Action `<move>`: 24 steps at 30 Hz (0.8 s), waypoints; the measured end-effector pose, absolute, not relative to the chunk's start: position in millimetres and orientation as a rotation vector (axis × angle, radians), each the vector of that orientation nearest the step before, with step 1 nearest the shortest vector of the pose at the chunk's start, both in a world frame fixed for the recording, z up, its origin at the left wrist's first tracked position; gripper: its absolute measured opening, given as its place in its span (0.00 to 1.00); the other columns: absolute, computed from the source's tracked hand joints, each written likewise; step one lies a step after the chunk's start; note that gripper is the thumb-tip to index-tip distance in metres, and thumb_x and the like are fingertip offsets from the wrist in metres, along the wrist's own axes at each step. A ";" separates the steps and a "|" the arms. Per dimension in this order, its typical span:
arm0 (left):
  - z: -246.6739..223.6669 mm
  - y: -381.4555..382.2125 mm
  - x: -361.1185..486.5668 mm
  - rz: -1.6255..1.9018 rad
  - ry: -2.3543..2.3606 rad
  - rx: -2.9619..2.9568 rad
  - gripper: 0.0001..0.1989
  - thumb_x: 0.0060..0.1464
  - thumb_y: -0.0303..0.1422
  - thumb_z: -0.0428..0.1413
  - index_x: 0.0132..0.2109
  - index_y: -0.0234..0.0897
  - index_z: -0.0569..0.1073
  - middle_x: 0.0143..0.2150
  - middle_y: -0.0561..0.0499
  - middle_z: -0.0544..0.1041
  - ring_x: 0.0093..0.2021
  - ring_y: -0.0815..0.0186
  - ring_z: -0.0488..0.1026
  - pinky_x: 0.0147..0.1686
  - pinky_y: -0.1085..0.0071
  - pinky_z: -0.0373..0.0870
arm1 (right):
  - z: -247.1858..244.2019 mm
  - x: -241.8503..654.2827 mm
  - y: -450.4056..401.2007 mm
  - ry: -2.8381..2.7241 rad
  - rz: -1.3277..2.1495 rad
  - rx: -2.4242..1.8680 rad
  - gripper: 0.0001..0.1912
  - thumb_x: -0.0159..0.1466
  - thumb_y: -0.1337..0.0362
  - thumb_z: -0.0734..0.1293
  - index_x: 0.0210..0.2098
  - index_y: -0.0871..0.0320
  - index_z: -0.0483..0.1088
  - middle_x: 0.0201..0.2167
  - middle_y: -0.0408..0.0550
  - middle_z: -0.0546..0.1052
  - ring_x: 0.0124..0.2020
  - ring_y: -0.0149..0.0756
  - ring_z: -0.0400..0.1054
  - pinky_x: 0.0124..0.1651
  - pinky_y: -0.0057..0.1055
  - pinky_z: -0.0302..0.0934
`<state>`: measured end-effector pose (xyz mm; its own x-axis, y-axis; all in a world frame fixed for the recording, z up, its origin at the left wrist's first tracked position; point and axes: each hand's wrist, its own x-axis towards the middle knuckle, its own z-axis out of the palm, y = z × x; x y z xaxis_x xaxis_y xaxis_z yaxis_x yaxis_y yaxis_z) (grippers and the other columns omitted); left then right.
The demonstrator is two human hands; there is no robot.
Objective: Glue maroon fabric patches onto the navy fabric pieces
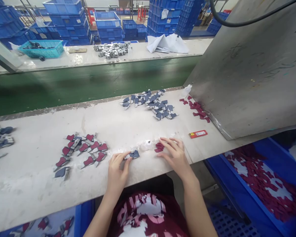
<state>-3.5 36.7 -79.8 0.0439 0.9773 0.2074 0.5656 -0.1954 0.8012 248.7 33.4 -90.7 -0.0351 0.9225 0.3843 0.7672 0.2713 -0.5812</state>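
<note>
Fingers of our left hand point(117, 169) curl together with their tips against a small navy fabric piece point(134, 154) near the front edge of the bench point(37, 194), though we cannot tell whether they clamp it. Our right hand point(175, 158) lies flat with its fingers spread apart, the tips just beside two maroon scraps point(159, 147) at the middle of the frame. Between our hands sits a small transparent blob point(146, 145).

Left of our hands lies a loose group of maroon-and-navy pieces point(84, 151), with more navy-and-grey pieces point(0, 140) at the far left edge. Further along the bench, a heap of navy pieces point(149, 103) spreads across the centre, and maroon pieces point(196, 108) lie to the right of it. A red packet point(198, 134) rests near the bench's right side.

A steel panel point(246, 65) rises at the right and blocks our view there. Beyond the bench runs a green conveyor belt point(88, 85). Past that, a far bench point(76, 56) holds grey metal parts point(111, 50) and a teal basket point(40, 49), with blue crates point(66, 23) stacked behind. At lower right, a blue crate point(259, 184) is full of maroon pieces.
</note>
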 end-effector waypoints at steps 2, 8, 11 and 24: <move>-78.0 36.9 -4.3 1.041 1.552 1.754 0.10 0.62 0.34 0.57 0.46 0.42 0.81 0.42 0.46 0.82 0.44 0.57 0.77 0.47 0.60 0.73 | -93.4 263.9 33.5 -1.921 0.166 -1.604 0.17 0.67 0.60 0.68 0.55 0.44 0.74 0.53 0.48 0.78 0.57 0.52 0.63 0.58 0.54 0.60; -67.9 32.3 -2.8 1.092 1.439 1.436 0.11 0.62 0.38 0.57 0.46 0.39 0.80 0.46 0.46 0.83 0.48 0.57 0.80 0.51 0.62 0.76 | -100.8 266.4 44.4 -1.860 0.094 -1.560 0.11 0.71 0.60 0.63 0.42 0.49 0.79 0.41 0.48 0.81 0.49 0.49 0.66 0.53 0.50 0.62; -65.1 27.0 2.3 1.143 1.359 1.237 0.13 0.60 0.40 0.59 0.45 0.36 0.80 0.45 0.44 0.84 0.46 0.57 0.82 0.49 0.62 0.79 | -95.8 261.4 41.7 -1.725 0.144 -1.541 0.13 0.72 0.60 0.61 0.41 0.52 0.79 0.39 0.51 0.80 0.45 0.45 0.70 0.51 0.46 0.65; -55.4 12.8 21.4 1.168 1.274 0.983 0.14 0.53 0.38 0.65 0.46 0.37 0.82 0.44 0.45 0.85 0.43 0.56 0.84 0.47 0.64 0.81 | -50.8 165.3 -4.2 -1.173 0.916 -1.340 0.09 0.65 0.59 0.70 0.42 0.52 0.80 0.33 0.46 0.80 0.33 0.35 0.76 0.36 0.30 0.72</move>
